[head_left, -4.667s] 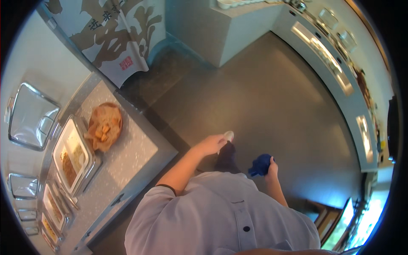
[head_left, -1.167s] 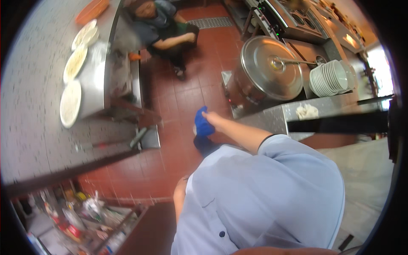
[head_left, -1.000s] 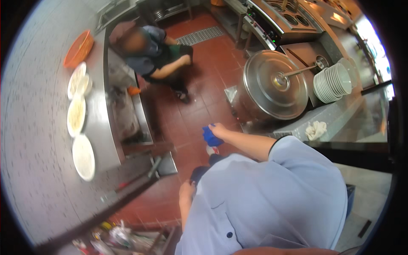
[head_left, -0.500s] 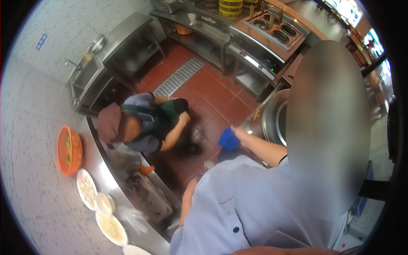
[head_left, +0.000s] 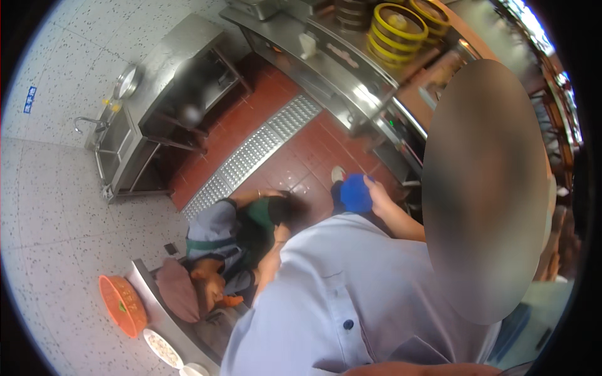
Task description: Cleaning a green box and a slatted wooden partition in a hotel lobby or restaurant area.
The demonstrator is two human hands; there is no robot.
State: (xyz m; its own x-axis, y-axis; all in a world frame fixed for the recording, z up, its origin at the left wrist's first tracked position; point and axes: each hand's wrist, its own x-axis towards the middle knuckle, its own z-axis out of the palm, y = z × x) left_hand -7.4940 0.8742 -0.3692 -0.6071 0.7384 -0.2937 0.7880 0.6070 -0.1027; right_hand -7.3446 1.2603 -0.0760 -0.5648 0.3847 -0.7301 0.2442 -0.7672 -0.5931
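Note:
My right hand (head_left: 377, 195) is closed around a bunched blue cloth (head_left: 357, 193), held out in front of my light blue shirt (head_left: 376, 282). The cloth hangs above the floor, beside a light shoe (head_left: 338, 173). No fingers of my left hand show; that side is hidden behind my shirt and the co-worker's arm. Just left of me a co-worker (head_left: 216, 232) in a brown cap and green apron bends over, with one hand (head_left: 282, 233) near a dark shape I cannot make out.
An orange basket (head_left: 123, 306) and a white dish of pale food (head_left: 163, 348) stand on the steel counter (head_left: 153, 282). A metal drain grate (head_left: 251, 156) crosses the red floor (head_left: 276, 88). A steel sink (head_left: 113, 147) is at the left; yellow-banded round steamers (head_left: 395, 34) stand at the back.
My view has turned, so the co-worker and the orange basket sit lower in it. The blue cloth, still in my right hand, appears further right. The cooker with round wells has gone from sight.

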